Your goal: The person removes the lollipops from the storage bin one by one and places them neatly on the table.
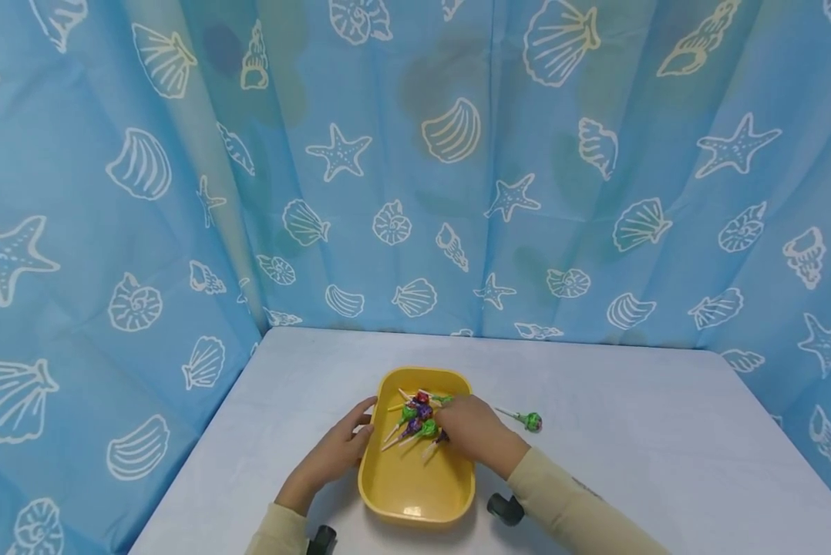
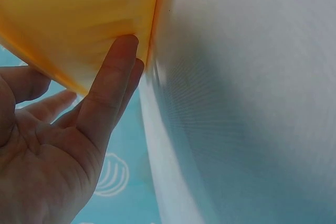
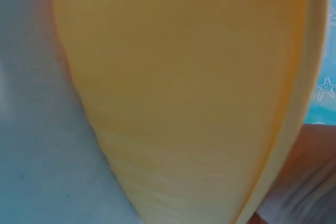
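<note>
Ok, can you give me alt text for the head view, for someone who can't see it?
A right hand reaches into a yellow tray holding a pile of wrapped lollipops, while the left hand rests against the tray's left side. One green lollipop lies apart on the white table, in front of a blue seashell-print curtain.

Tray (image 1: 415,493) yellow; lollipops (image 1: 418,420) green, purple, red; curtain (image 1: 179,193) blue, white shells, starfish; table (image 1: 630,432) white.

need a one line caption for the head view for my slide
Left hand steadies a yellow tray of lollipops while the right hand reaches in; one lollipop lies on the table.
</note>
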`<state>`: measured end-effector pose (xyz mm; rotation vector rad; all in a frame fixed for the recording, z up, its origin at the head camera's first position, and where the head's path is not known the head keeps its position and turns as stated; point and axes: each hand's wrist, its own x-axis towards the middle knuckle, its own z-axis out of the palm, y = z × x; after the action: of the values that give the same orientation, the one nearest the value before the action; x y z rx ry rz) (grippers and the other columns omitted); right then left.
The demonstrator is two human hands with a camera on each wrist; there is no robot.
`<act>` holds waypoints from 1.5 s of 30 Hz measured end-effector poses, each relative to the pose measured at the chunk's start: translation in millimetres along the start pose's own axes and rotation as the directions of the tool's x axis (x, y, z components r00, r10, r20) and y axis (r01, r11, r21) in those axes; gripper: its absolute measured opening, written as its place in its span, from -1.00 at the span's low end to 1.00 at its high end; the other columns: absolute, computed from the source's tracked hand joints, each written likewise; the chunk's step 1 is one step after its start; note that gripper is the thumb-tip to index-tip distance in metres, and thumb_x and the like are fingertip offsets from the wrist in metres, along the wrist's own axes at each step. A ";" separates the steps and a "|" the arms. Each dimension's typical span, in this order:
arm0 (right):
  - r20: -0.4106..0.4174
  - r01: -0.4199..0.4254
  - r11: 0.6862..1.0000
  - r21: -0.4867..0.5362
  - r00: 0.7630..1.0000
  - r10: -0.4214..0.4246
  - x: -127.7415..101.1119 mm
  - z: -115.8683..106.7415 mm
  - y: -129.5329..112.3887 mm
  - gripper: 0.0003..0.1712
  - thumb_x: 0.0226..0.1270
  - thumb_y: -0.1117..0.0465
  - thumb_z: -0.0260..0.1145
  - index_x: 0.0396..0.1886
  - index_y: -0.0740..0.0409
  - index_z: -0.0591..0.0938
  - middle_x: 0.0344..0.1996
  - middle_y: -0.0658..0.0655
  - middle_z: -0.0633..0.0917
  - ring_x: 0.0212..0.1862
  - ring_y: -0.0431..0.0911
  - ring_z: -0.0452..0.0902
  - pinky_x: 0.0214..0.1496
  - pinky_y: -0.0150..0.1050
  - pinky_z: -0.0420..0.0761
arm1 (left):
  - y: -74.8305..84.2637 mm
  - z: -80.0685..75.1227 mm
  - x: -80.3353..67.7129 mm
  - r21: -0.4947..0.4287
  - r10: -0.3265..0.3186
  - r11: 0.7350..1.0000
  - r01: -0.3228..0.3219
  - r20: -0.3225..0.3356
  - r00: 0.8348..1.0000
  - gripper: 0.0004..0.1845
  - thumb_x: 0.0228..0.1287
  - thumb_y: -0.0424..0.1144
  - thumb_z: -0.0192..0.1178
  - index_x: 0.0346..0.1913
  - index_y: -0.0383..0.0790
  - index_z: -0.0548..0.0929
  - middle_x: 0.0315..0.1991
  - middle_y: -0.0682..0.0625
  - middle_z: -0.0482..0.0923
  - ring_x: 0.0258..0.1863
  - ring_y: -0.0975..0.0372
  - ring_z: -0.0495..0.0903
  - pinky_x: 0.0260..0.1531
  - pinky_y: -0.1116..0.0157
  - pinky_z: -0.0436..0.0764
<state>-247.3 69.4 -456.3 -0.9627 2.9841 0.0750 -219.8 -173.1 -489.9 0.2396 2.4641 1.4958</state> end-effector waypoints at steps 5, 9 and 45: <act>0.015 -0.017 0.997 -0.070 1.000 0.018 5.6 3.2 -2.7 -0.96 0.26 0.22 0.50 -0.36 0.06 0.77 -0.52 -0.05 0.69 -0.45 -0.14 0.54 -0.19 -0.22 0.70 | -0.5 0.9 0.0 0.002 0.006 1.000 -0.006 0.000 1.000 -0.44 0.63 -0.21 -0.06 0.59 -0.11 0.17 0.35 -0.37 0.35 0.17 -0.18 0.55 -0.17 0.04 0.76; 0.017 -0.011 0.991 -0.134 1.000 0.014 8.0 8.4 -1.3 -0.90 0.23 0.21 0.53 -0.43 0.01 0.73 -0.56 -0.04 0.67 -0.49 -0.15 0.55 -0.27 -0.23 0.71 | -1.5 2.4 1.2 0.004 0.001 1.000 -0.001 0.002 1.000 -0.44 0.63 -0.20 -0.06 0.59 -0.09 0.17 0.36 -0.36 0.36 0.18 -0.17 0.55 -0.17 0.05 0.76; -0.141 0.052 0.877 0.478 0.990 0.019 -11.6 3.8 23.9 -0.66 0.26 0.19 0.44 0.04 0.03 0.74 -0.13 -0.05 0.63 -0.20 -0.18 0.50 -0.02 -0.19 0.67 | 0.0 0.7 1.5 0.034 -0.014 0.999 0.015 -0.015 1.000 -0.43 0.62 -0.17 -0.05 0.60 -0.09 0.18 0.37 -0.34 0.36 0.20 -0.16 0.54 -0.13 0.06 0.76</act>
<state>-251.9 95.7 -458.9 -0.9534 2.8779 -0.7325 -221.0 -172.1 -490.4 0.2170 2.4998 1.4555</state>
